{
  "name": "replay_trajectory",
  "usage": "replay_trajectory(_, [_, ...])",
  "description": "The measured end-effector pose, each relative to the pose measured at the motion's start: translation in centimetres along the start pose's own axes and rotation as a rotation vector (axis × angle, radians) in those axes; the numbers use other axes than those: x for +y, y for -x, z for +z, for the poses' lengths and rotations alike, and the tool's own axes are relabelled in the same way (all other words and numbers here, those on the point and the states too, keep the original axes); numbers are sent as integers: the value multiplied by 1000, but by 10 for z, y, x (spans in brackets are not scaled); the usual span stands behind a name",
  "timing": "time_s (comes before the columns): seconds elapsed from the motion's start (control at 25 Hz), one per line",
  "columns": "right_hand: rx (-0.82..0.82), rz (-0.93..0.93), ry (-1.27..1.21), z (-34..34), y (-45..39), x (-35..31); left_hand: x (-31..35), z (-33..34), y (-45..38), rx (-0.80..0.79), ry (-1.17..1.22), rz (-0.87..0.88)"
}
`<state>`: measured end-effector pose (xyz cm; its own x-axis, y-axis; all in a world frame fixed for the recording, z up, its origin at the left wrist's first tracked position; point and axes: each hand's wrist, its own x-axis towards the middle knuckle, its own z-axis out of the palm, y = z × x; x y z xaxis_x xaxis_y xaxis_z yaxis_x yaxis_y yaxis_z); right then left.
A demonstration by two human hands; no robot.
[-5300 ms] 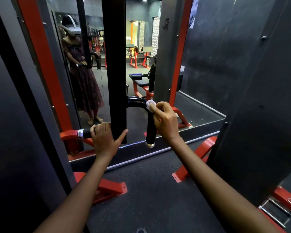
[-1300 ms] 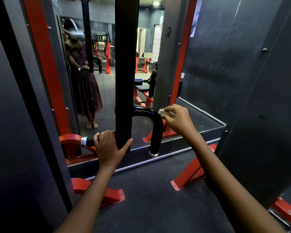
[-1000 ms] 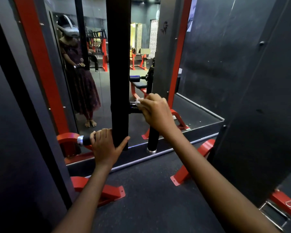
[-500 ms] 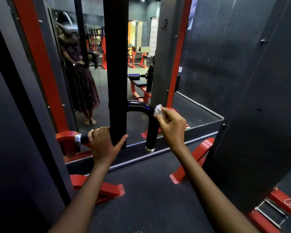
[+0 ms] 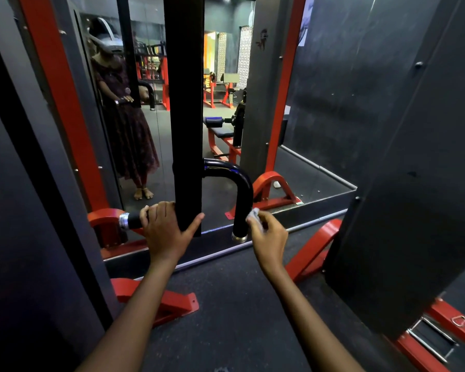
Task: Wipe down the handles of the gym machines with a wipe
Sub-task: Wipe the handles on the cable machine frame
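Observation:
A glossy black curved handle (image 5: 240, 189) bends out from a black upright post (image 5: 184, 116) and runs down to a chrome end cap. My right hand (image 5: 267, 233) pinches a small white wipe (image 5: 253, 214) and presses it against the lower part of that handle, just above the cap. My left hand (image 5: 167, 228) grips the other handle (image 5: 130, 220), a black horizontal bar with a chrome ring, left of the post; its thumb lies across the post's front.
A wall mirror (image 5: 145, 146) behind the post reflects a person and red gym benches. Red frame feet (image 5: 169, 304) sit on the dark rubber floor (image 5: 226, 318). A large black padded panel (image 5: 403, 210) stands close on the right, a dark panel on the left.
My right hand has slid the wipe down the curved handle, from the top bend to near the chrome end. My left hand keeps its grip on the left handle.

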<state>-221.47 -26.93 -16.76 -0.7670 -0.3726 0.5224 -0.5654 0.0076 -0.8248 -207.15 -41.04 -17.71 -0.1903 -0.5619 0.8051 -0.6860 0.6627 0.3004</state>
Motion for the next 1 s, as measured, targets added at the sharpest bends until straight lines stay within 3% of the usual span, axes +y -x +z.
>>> replay_trajectory(0.16, [100,-135,-11,6,-18,-13,0,-1,1,9,11,9])
replay_trajectory(0.36, [-66,206,-4,9,22,29,0,0,2,19,18,4])
replay_trajectory(0.44, [-30,207,-62,8,12,17,0,0,1,25,19,5])
replay_trajectory(0.6, [130,-121,-71,5,-24,-36,-1,1,1,21,12,3])
replay_trajectory(0.76, [64,-506,107,3,-37,-36,1,-1,1,32,23,3])
replay_trajectory(0.88, [-38,-616,256,3,-16,-2,0,-1,1,11,13,-4])
replay_trajectory(1.0, [-146,-595,338,-2,-6,3,-1,1,0,-10,6,-11])
